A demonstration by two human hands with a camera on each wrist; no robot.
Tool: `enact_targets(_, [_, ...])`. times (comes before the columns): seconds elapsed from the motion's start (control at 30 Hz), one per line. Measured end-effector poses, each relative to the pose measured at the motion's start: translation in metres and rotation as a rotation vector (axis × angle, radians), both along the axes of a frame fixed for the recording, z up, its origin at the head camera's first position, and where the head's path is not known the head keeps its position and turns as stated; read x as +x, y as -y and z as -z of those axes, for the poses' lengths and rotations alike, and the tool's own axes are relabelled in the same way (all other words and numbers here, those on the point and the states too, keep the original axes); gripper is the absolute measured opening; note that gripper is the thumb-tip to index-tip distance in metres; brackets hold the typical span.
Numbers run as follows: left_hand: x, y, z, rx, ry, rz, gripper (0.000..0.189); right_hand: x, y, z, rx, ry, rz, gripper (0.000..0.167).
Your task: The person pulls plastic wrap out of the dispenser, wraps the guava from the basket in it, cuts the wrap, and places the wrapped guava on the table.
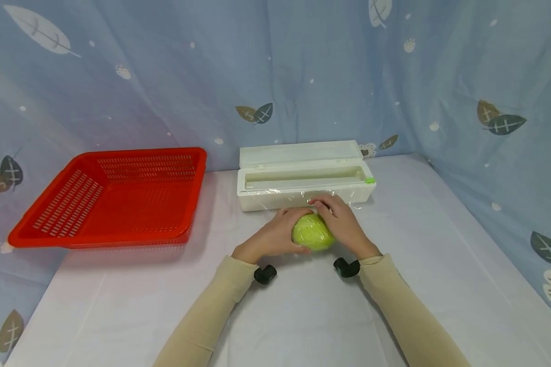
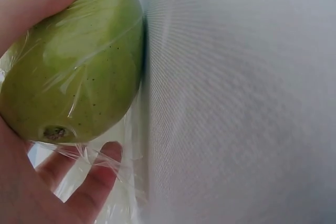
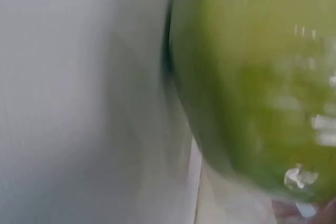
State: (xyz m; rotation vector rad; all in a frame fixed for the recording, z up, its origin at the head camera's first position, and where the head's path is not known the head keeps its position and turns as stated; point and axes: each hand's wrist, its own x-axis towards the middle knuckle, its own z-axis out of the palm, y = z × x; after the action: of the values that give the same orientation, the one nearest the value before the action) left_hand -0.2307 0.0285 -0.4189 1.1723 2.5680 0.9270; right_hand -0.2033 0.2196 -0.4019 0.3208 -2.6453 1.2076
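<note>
A green fruit (image 1: 312, 232), glossy with clear cling film (image 2: 79, 85) drawn over it, stands low at the tabletop between both hands. My left hand (image 1: 280, 233) grips it from the left, thumb on the near side and fingers round the far side. In the left wrist view the fruit's small brown end spot faces down, with loose film by the fingers. Close at the fruit's far right, my right hand (image 1: 342, 221) has its fingers curled toward the thumb, pinching the film in front of the box. The right wrist view is mostly filled by the fruit (image 3: 262, 77).
Just behind the hands is a long white box (image 1: 305, 196) with its lid (image 1: 298, 153) raised, a green tab at its right corner and film hanging across its front. To the left stands a red plastic basket (image 1: 188, 204). A patterned blue curtain (image 1: 303, 76) hangs behind the white-covered table.
</note>
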Motion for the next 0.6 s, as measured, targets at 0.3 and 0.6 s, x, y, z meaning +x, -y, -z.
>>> enact_targets(0.3, [0.003,0.002,0.000,-0.027,-0.047,-0.003,0.087,0.007,-0.007,-0.017,-0.038,-0.057,-0.019,0.026])
enact_targets(0.6, [0.003,0.004,0.000,-0.002,-0.020,-0.008,0.084,0.022,0.010,-0.037,0.031,0.077,-0.374,0.022])
